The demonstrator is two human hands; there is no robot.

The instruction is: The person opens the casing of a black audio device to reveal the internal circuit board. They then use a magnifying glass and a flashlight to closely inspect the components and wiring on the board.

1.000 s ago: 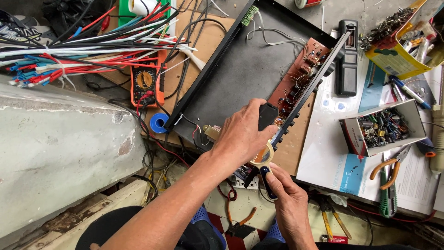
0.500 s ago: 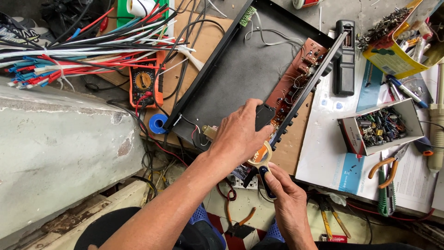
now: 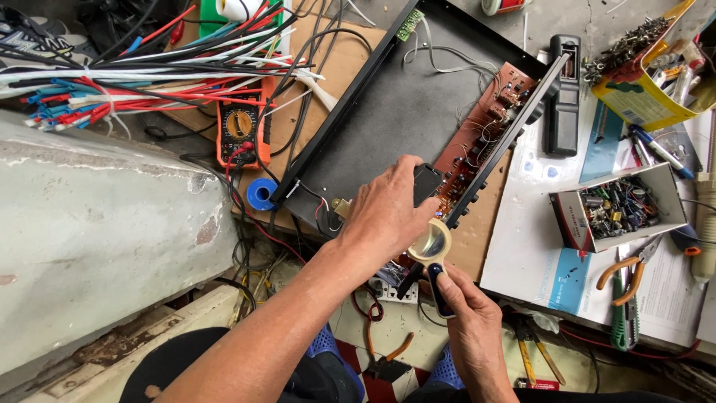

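A black metal chassis [image 3: 388, 112] lies open on cardboard, with a brown circuit board [image 3: 485, 127] along its right edge. My left hand [image 3: 384, 216] rests on the chassis's near corner, its fingers closed around a small black part [image 3: 426, 183] by the board. My right hand [image 3: 470, 328] grips the dark handle of a small magnifying glass [image 3: 431, 245], whose round lens sits just under my left hand's fingers at the chassis edge.
An orange multimeter [image 3: 239, 130] and a blue tape roll [image 3: 261, 194] lie left of the chassis. A bundle of coloured wires [image 3: 112, 82] spreads at top left. A small box of parts [image 3: 615, 205], orange-handled pliers [image 3: 623, 272] and a yellow box [image 3: 641, 97] sit right.
The magnifying glass has stayed under my left hand; both hands have shifted only slightly against the chassis corner.
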